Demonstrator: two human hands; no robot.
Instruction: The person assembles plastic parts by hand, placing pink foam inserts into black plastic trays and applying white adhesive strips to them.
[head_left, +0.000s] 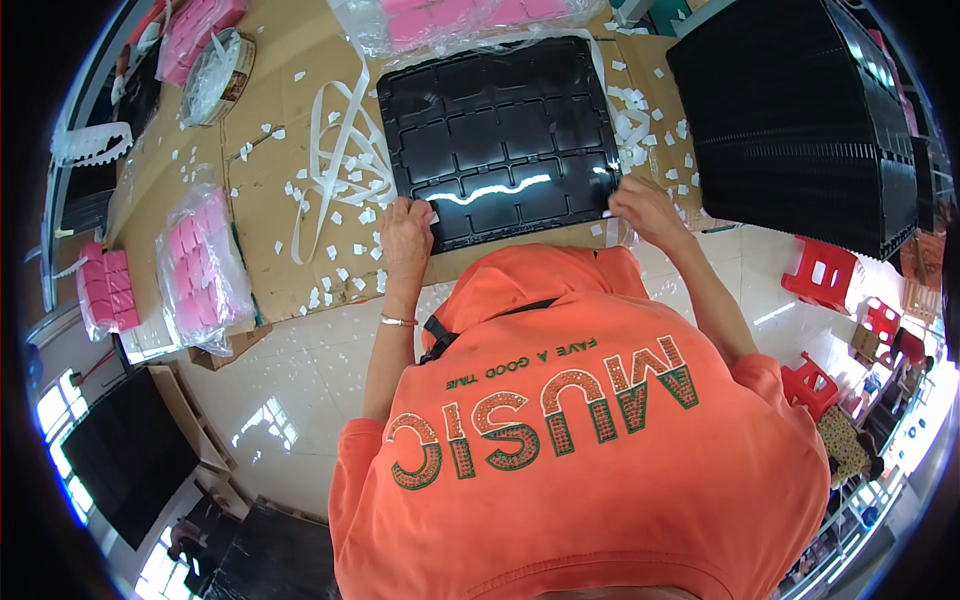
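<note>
A black plastic tray (500,130) with a grid of shallow compartments lies on the cardboard-covered table in front of me. At its near left corner my left hand (406,240) is closed on the edge, a small white bit showing by the fingertips. My right hand (645,208) has its fingers pinched together at the near right corner, with another white bit beside them. Loose white strips (345,140) are looped along the tray's left side, and more white strip (630,130) lies to its right.
Small white scraps litter the cardboard (270,200). A tall stack of black trays (790,120) stands at the right. Bagged pink blocks (205,255) lie at the left, more pink packs (470,22) at the far edge. A round tub (218,78) sits far left. Red stools (822,275) stand on the floor.
</note>
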